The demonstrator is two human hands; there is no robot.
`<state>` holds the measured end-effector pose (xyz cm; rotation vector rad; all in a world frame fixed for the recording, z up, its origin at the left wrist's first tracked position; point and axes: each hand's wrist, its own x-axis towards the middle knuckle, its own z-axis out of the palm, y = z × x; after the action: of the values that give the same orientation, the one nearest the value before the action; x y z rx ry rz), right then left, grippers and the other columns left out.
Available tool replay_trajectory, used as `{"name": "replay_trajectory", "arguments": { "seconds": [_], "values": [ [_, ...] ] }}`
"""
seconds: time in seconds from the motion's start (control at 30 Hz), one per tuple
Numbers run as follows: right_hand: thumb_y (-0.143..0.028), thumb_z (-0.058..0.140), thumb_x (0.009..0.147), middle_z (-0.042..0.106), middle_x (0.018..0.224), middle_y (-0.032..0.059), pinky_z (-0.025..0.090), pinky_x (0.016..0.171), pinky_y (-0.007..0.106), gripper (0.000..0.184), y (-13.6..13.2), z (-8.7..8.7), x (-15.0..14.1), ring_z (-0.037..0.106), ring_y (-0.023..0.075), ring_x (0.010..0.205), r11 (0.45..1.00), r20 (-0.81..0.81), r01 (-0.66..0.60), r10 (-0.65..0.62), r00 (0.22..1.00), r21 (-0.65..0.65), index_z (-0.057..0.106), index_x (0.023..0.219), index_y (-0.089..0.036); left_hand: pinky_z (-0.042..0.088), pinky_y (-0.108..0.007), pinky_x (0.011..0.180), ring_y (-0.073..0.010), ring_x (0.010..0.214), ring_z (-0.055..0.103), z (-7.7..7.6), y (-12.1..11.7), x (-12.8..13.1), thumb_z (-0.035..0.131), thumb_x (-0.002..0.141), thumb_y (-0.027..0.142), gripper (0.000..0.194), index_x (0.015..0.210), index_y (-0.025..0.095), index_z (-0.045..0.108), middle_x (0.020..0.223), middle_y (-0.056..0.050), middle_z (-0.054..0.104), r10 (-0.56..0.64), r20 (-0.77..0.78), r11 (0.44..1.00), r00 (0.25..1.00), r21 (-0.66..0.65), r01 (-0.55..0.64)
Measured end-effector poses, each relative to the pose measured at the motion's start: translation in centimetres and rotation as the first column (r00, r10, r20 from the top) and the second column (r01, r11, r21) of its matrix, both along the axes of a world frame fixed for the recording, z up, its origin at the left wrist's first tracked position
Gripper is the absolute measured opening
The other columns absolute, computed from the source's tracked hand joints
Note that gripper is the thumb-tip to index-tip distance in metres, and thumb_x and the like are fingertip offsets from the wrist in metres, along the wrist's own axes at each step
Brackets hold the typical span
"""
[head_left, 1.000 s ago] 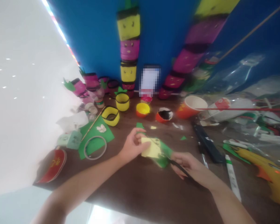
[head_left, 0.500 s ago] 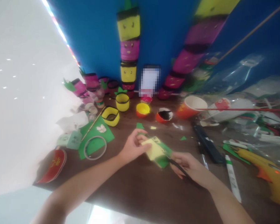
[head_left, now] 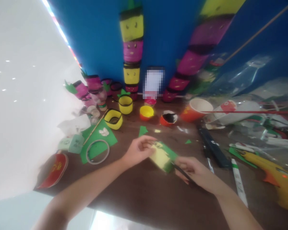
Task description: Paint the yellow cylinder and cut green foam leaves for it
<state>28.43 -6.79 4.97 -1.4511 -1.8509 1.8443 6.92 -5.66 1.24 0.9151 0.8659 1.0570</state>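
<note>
Over the table's middle, my left hand [head_left: 140,149] is closed, pinching the left edge of a small yellow paper [head_left: 160,156] with dark drawn marks near its top corner. A green piece [head_left: 169,150] lies behind or under the yellow paper; whether they are joined I cannot tell. To the right, my right hand [head_left: 190,167] is closed on black-handled scissors [head_left: 184,172], seen edge-on. Their blades are blurred and point left at the paper's right edge. The right fingertips sit beside the green piece.
Yellow cups [head_left: 113,119], paint cups [head_left: 169,118] and a paper cup [head_left: 197,109] stand behind. A tape ring [head_left: 97,152] rests on a green sheet [head_left: 111,138] at left. At right lie a black case [head_left: 214,147], a marker [head_left: 239,182] and a yellow glue gun [head_left: 273,174].
The yellow paper has turned clockwise and tilted down to the right. My left fingers have shifted along its edge, while my right hand has stayed nearly in place.
</note>
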Motion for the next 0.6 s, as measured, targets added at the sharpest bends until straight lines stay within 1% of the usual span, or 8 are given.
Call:
{"name": "replay_trajectory", "arguments": {
  "seconds": [0.13,0.3,0.47,0.6],
  "values": [
    [-0.048,0.063,0.071,0.038,0.048,-0.0063,0.028,0.047,0.023,0.041,0.04,-0.14,0.07,0.038,0.0074,0.046,1.000,0.006,-0.003,0.003,1.000,-0.008,0.037,0.057,-0.020,0.045,-0.022,0.069,-0.0117,0.077,0.058,0.16,-0.01,-0.08,0.078,0.063,0.027,0.043,0.102,0.019,0.061,0.089,-0.005,0.063,-0.017,0.035,1.000,0.999,0.011,0.017],
    [-0.047,0.064,0.070,0.038,0.048,-0.0066,0.028,0.048,0.023,0.042,0.04,-0.25,0.19,0.037,0.0076,0.046,1.000,0.003,0.004,-0.004,1.000,-0.024,0.036,0.057,-0.020,0.043,-0.020,0.063,-0.0101,0.070,0.057,0.01,-0.14,-0.04,0.076,0.065,0.027,0.031,0.091,0.017,0.064,0.079,-0.003,0.063,-0.005,-0.016,0.999,1.000,0.048,0.005],
    [-0.046,0.063,0.072,0.041,0.050,-0.0056,0.029,0.048,0.023,0.039,0.06,-0.32,0.36,0.038,0.0081,0.047,1.000,0.008,-0.014,0.014,1.000,-0.026,0.038,0.058,-0.020,0.045,-0.020,0.064,-0.0099,0.070,0.058,0.05,-0.10,-0.03,0.077,0.065,0.028,0.033,0.093,0.017,0.064,0.081,-0.004,0.064,-0.011,-0.011,0.999,1.000,0.050,0.012],
    [-0.046,0.063,0.072,0.043,0.050,-0.0048,0.029,0.047,0.023,0.039,0.03,-0.36,0.40,0.039,0.0080,0.047,0.999,0.009,-0.030,0.030,1.000,-0.013,0.038,0.057,-0.020,0.045,-0.020,0.063,-0.0095,0.068,0.058,0.16,-0.03,-0.02,0.078,0.062,0.028,0.030,0.086,0.017,0.065,0.077,-0.003,0.064,0.000,-0.002,0.999,1.000,0.041,0.000]
  ]
}}
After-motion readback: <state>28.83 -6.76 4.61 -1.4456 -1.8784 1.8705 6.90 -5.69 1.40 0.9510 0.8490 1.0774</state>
